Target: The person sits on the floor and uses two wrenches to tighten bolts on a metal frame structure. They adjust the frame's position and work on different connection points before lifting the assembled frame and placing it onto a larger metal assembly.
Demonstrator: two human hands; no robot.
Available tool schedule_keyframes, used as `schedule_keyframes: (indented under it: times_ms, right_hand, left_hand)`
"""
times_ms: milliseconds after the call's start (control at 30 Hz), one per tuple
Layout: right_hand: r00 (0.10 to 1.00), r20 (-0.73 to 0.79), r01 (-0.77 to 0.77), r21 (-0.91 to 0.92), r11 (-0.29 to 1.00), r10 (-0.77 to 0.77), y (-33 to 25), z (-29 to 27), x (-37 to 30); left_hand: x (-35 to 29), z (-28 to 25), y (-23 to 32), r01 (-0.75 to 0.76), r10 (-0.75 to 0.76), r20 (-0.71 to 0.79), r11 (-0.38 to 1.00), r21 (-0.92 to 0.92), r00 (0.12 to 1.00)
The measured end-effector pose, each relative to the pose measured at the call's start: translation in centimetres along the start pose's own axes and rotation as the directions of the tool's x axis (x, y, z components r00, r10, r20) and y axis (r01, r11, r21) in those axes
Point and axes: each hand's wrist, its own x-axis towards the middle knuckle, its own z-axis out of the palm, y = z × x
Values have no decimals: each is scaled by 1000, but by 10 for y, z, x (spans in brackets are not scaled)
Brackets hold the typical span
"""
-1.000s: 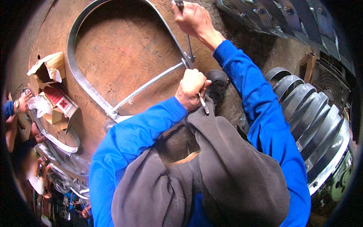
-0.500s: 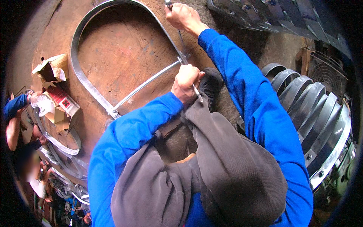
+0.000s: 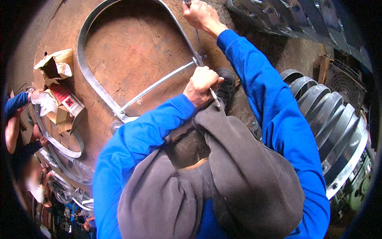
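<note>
A large hoop of flat grey metal band (image 3: 92,81) lies on the brown work surface. A straight metal rod (image 3: 159,84) spans its near end. My left hand (image 3: 202,84) is closed around a slender metal tool (image 3: 215,98), just beside the joint where the rod meets the band's right end. The tool's short end sticks out below my fist; its kind is unclear. Farther off, my right hand (image 3: 202,15) is closed on a tool handle whose dark end (image 3: 186,2) shows at the top edge. A thin metal shaft (image 3: 197,36) runs from below that hand toward the joint.
Torn cardboard boxes (image 3: 55,67) and a red-and-white box (image 3: 67,98) sit at left. Beyond them a co-worker's blue sleeve (image 3: 16,106) and more bands (image 3: 63,148) show. Several curved metal bands (image 3: 338,119) stand in a row at right, near a fan grille (image 3: 345,79).
The hoop and both my hands appear slightly farther right and higher, along with much of the view. Both grips look the same.
</note>
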Motion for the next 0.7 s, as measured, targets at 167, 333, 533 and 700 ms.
schedule_keyframes:
  times_ms: [167,333,533,700]
  right_hand:
    - [999,28,-41,29,999,40,-5,-7,-1]
    - [998,51,-31,-10,999,31,-5,-4,4]
    - [985,111,-130,-21,991,132,-13,-10,2]
    - [996,43,76,-49,996,-74,-12,-37,-1]
  left_hand:
    - [-2,1,-1,-5,5,0,1000,20,1000]
    - [1,-1,1,2,-1,-19,998,60,1000]
    - [9,-1,2,20,-21,5,997,80,1000]
    - [4,-28,-3,-44,44,-17,999,-26,999]
